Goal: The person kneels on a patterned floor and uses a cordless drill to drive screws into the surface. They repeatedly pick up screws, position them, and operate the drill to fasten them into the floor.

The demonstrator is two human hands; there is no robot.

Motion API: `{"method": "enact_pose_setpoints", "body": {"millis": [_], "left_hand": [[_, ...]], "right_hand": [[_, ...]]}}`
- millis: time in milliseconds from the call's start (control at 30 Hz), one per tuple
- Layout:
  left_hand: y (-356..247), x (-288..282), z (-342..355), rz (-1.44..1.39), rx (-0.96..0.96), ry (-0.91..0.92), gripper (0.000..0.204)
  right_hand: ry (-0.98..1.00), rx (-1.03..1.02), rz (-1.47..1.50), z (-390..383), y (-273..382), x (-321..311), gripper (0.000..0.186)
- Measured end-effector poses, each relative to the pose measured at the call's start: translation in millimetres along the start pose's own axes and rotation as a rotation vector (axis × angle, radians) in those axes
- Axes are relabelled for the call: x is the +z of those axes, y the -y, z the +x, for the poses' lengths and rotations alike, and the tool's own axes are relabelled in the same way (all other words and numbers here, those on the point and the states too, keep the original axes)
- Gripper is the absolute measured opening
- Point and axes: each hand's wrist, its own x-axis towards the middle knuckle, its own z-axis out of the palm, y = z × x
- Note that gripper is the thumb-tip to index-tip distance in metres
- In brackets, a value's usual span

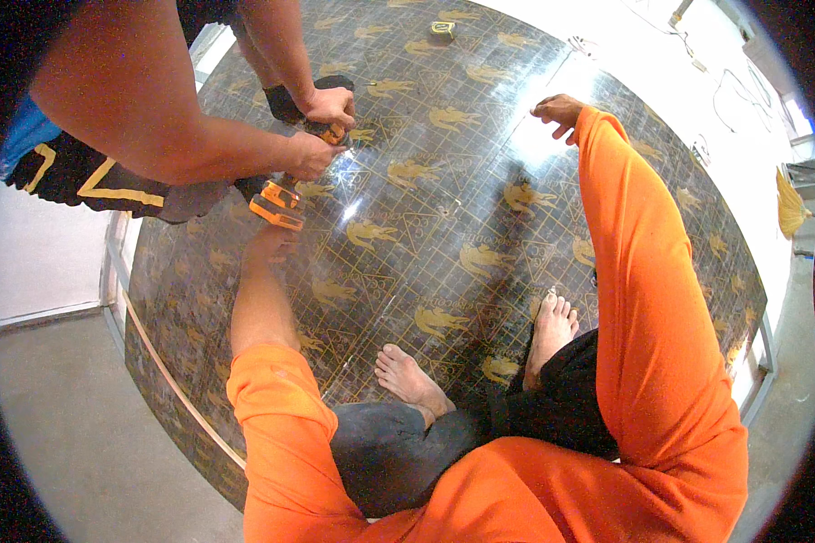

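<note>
My left hand (273, 242) is low over the dark patterned panel (380, 281), right by the orange base of a cordless drill (278, 206). The drill partly covers my fingers, so their grip cannot be made out. A co-worker's two hands (313, 156) hold the drill's upper part, and light gleams off the panel beside its front end. Stretched out to the far right, my right hand (560, 112) holds nothing; its fingers are apart and slightly bent, just over the panel near a bright reflection.
My bare feet (409, 376) rest on the panel. The co-worker leans in from the upper left, in dark clothing with yellow marks. A yellow tape measure (442, 29) lies near the far edge. Cables (688, 50) run over the white surface beyond; a yellow broom (791, 206) stands at the right.
</note>
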Motion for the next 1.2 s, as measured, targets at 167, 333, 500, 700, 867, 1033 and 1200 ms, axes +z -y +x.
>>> {"method": "enact_pose_setpoints", "body": {"millis": [167, 333, 500, 700, 867, 1033, 1200], "left_hand": [[5, 0, 2, 0.001, 0.025, -0.006, 0.041], [16, -2, 12, -0.019, 0.045, -0.017, 0.041], [18, -4, 16, -0.080, 0.020, -0.013, 0.039], [22, -8, 15, -0.067, 0.064, 0.039, 0.038], [21, -5, 16, -0.106, 0.070, -0.036, 0.036], [21, -5, 21, -0.045, 0.036, 0.001, 0.038], [34, -15, 40, -0.094, 0.040, 0.050, 0.035]], "right_hand": [[0.055, 0.018, 0.072, 0, -1, -2, 0.045], [0.051, 0.021, 0.091, -2, -1, -2, 0.047], [0.034, 0.000, 0.007, -9, 2, -2, 0.056], [0.036, -0.007, 0.000, -7, 1, -3, 0.056], [0.057, 0.010, 0.042, 1, 0, -1, 0.053], [0.016, 0.011, 0.008, 3, 0, 0, 0.052], [0.053, 0.002, 0.025, 2, 0, -1, 0.053]]}}
